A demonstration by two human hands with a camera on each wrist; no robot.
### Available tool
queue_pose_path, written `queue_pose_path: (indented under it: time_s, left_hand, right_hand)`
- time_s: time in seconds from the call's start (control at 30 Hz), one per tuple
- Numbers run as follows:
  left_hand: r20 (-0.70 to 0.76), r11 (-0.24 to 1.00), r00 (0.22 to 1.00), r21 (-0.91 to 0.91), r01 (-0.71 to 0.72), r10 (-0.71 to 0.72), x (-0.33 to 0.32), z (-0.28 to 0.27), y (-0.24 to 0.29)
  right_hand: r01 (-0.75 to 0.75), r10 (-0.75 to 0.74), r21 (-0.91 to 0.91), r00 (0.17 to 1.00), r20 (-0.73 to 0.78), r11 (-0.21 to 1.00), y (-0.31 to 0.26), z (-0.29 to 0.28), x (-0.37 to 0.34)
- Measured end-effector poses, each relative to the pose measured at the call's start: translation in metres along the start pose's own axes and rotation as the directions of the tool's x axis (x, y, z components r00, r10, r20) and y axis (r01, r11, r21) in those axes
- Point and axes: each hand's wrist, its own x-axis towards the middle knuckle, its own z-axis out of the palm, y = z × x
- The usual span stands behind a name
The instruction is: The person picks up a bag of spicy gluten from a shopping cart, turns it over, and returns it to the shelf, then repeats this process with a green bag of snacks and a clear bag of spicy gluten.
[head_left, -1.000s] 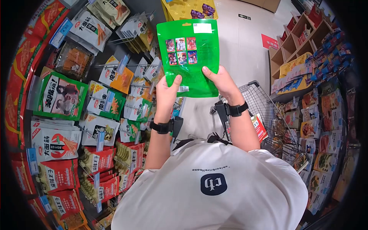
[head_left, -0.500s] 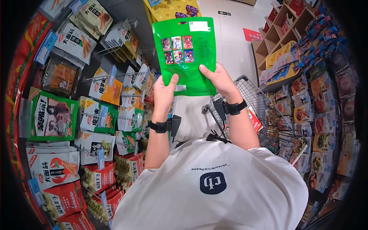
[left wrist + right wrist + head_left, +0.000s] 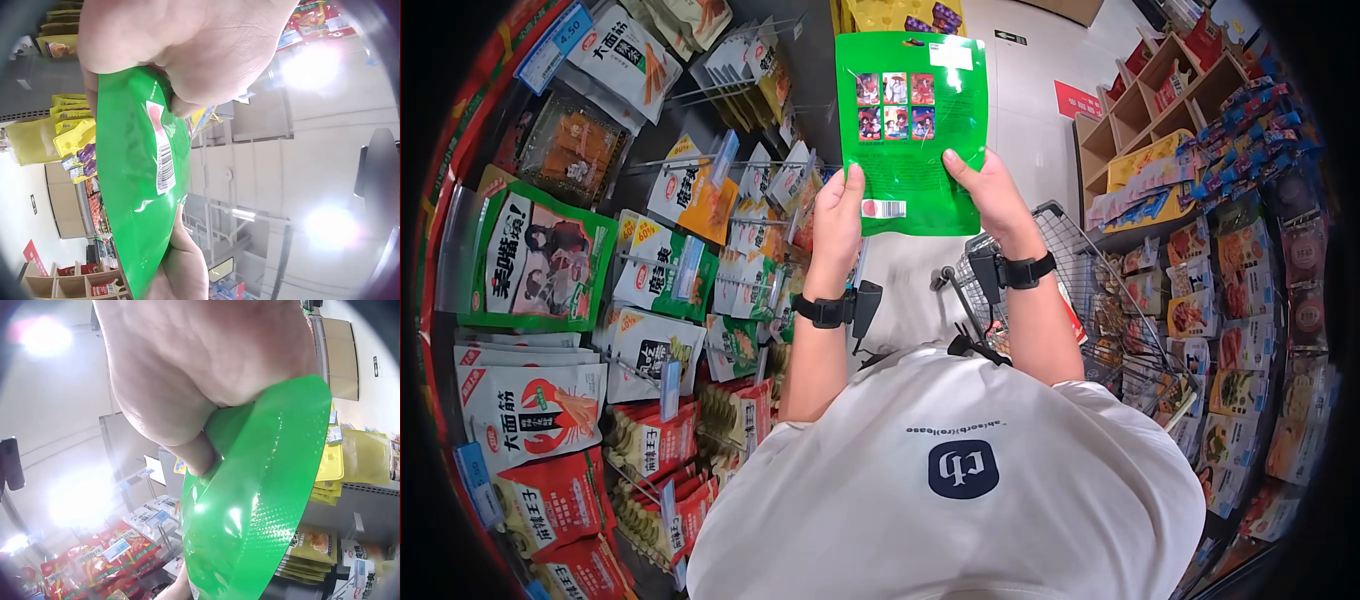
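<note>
Both hands hold up a green bag [image 3: 912, 165], its back with six small pictures and a barcode facing the head camera. The left hand [image 3: 838, 215] pinches the lower left edge, thumb on the near face. At the lower right edge the right hand [image 3: 990, 195] grips it, thumb also on top; the other fingers are hidden behind. In the left wrist view the bag [image 3: 134, 181] hangs from the left hand [image 3: 181, 50], barcode showing. The right wrist view has the right hand's [image 3: 200, 369] thumb pressed on the bag [image 3: 262, 487].
Shelves of hanging snack packs stand on the left, among them a green bag with a printed front [image 3: 540, 255]. A wire shopping cart [image 3: 1100, 290] is beyond the right forearm. Wooden bins [image 3: 1135, 115] and more hanging packs [image 3: 1240, 260] line the right side.
The view has shifted, first one way and then back. Both hands with the green bag now appear slightly higher and further right in the head view; their grip looks unchanged.
</note>
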Motion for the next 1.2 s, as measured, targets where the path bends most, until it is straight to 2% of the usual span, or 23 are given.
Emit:
queue_pose_path:
  time_s: [0.13, 0.33, 0.53, 0.67, 0.73, 0.97, 1.03, 1.07, 1.13, 1.17, 1.2]
  left_hand:
    - [-0.022, 1.0, 1.0, -0.028, -0.008, 0.007, -0.004, -0.011, 0.005]
    - [-0.119, 0.997, 0.993, -0.077, -0.012, 0.003, -0.013, -0.032, 0.012]
    - [-0.238, 0.993, 0.966, 0.076, -0.088, 0.104, -0.01, -0.049, 0.018]
    - [-0.351, 0.98, 0.928, 0.188, -0.059, 0.123, -0.003, -0.05, 0.024]
    - [-0.394, 0.973, 0.907, 0.22, -0.065, 0.15, 0.002, -0.045, 0.029]
    - [-0.541, 0.95, 0.811, 0.308, -0.053, 0.221, 0.013, -0.027, 0.038]
    - [-0.555, 0.924, 0.771, 0.367, -0.108, 0.312, 0.014, -0.026, 0.039]
    - [-0.569, 0.918, 0.756, 0.383, -0.105, 0.324, 0.013, -0.025, 0.041]
    - [-0.672, 0.899, 0.66, 0.438, -0.014, 0.337, 0.009, -0.02, 0.045]
    - [-0.732, 0.904, 0.594, 0.427, 0.018, 0.333, 0.008, -0.016, 0.047]
    - [-0.745, 0.902, 0.575, 0.431, 0.028, 0.339, 0.008, -0.015, 0.048]
  right_hand:
    - [-0.038, 0.037, -0.024, 0.999, -0.01, 0.999, 0.003, 0.014, 0.004]
    - [-0.075, 0.076, -0.01, 0.995, 0.06, 0.997, 0.01, 0.035, 0.017]
    - [-0.111, 0.112, -0.015, 0.976, 0.188, 0.994, 0.012, 0.049, 0.05]
    - [-0.125, 0.105, 0.042, 0.941, 0.322, 0.991, 0.022, 0.049, 0.084]
    - [-0.186, 0.14, 0.093, 0.918, 0.37, 0.978, 0.021, 0.049, 0.097]
    - [-0.093, 0.041, 0.078, 0.864, 0.501, 0.993, 0.019, 0.054, 0.148]
    - [0.005, -0.009, 0.008, 0.861, 0.508, 1.0, 0.02, 0.059, 0.16]
    - [-0.004, -0.007, 0.02, 0.849, 0.528, 1.0, 0.022, 0.064, 0.165]
    - [0.128, -0.141, 0.06, 0.905, 0.402, 0.99, 0.029, 0.075, 0.172]
    - [0.156, -0.159, 0.034, 0.931, 0.328, 0.987, 0.034, 0.079, 0.175]
    - [0.142, -0.148, 0.043, 0.927, 0.345, 0.989, 0.036, 0.083, 0.175]
